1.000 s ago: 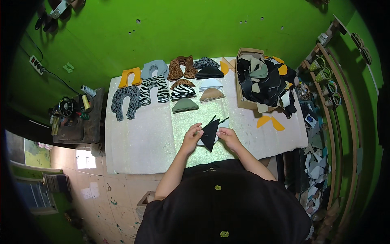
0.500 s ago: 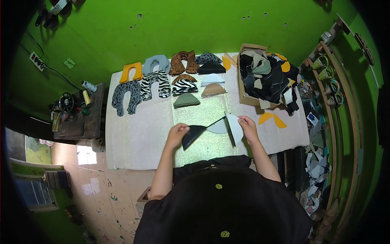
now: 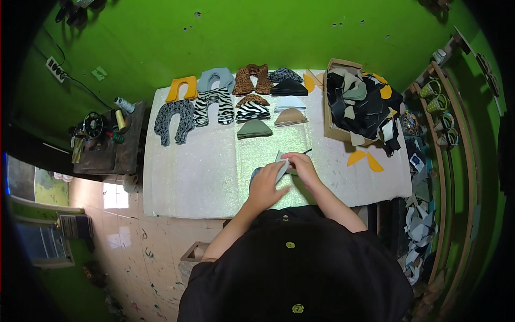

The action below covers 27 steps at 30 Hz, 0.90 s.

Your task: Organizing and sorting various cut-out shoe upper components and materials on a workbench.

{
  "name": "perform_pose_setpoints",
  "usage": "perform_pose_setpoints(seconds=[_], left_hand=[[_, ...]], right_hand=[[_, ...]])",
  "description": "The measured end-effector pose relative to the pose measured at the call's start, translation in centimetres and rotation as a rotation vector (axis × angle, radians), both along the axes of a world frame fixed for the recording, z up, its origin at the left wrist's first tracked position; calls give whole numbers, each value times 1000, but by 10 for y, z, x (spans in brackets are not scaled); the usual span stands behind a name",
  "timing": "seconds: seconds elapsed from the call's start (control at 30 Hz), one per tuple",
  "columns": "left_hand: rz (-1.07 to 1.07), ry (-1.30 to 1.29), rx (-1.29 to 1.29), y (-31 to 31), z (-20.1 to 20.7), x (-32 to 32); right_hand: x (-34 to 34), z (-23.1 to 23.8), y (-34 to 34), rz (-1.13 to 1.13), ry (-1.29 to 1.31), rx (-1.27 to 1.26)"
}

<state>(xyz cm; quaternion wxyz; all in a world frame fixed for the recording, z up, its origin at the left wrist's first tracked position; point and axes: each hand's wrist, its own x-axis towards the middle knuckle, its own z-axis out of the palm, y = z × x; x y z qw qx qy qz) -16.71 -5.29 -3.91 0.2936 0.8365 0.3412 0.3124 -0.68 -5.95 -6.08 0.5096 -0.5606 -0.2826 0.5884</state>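
Note:
My hands meet over the near middle of the table. Between them stands a folded pale grey piece of sheet material (image 3: 282, 168). My right hand (image 3: 303, 170) pinches its upper edge, and a thin black tip (image 3: 307, 151) sticks out beyond those fingers. My left hand (image 3: 265, 189) lies against the piece's left side, fingers closed on it and thumb out. Part of a blue-grey piece (image 3: 255, 173) shows beside the left fingers. Beyond lie stacks of half-round pieces: olive green (image 3: 255, 129), tan (image 3: 291, 117), white (image 3: 290, 104), black (image 3: 289, 88) and zebra-striped (image 3: 253, 111).
Stacks of U-shaped pieces, among them yellow (image 3: 181, 89) and grey-black patterned (image 3: 174, 122), lie at the table's left. A cardboard box (image 3: 335, 131) of scraps stands right, near two yellow pieces (image 3: 365, 160). A sewing machine (image 3: 94, 124) is far left; a wooden rack (image 3: 443, 161) lines the right wall.
My hands were apart, the left on a black half-round piece, the right on the pale one. They have come together over the pale piece; the black half-round piece no longer shows.

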Motion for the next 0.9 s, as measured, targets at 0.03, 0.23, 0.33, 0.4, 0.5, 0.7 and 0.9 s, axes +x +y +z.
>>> perform_pose_setpoints(seconds=[0.03, 0.23, 0.33, 0.4, 0.5, 0.7, 0.9], left_hand=[[83, -4, -90, 0, -9, -2], [296, -209, -615, 22, -42, -39], [310, -120, -603, 29, -77, -59], [340, -61, -574, 29, -85, -57], [376, 142, -503, 23, -82, -51], [410, 309, -169, 7, -100, -35], [286, 376, -144, 5, -83, -31]], right_hand=[[-2, -2, 2, 8, 2, -1], [2, -8, -1, 203, -867, 72], [10, -19, -9, 308, -1197, -59], [25, -34, -11, 437, -1454, -159], [44, -37, -15, 505, -1317, -150], [67, -53, -31, 392, -1540, 232], [65, -45, -23, 53, -1385, 225]])
